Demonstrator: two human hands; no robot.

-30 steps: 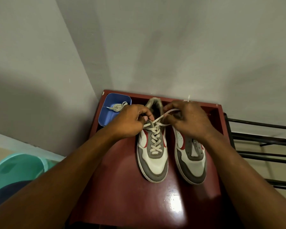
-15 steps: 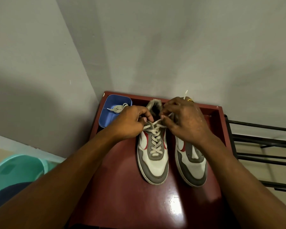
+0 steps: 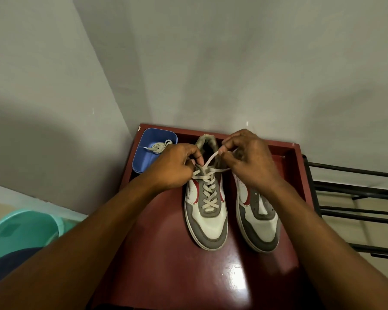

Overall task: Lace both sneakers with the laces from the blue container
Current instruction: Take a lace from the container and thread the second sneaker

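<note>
Off-task items: dark red tabletop [image 3: 166, 253], grey walls [image 3: 233, 63], teal tub [image 3: 20, 231], black metal rack [image 3: 349, 189].
Glossy tabletop with raised rim, set in the wall corner, glare patch near front. Tub low left, dark blue shape [image 3: 7, 262] overlapping its near edge. Horizontal-bar rack just right of tabletop.

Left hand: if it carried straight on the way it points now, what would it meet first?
Likely the right hand, whose fingers face it across the opening of the laced sneaker. The left hand points forward-right along the lace both pinch. Height is unclear; it might brush the collar instead.
</note>
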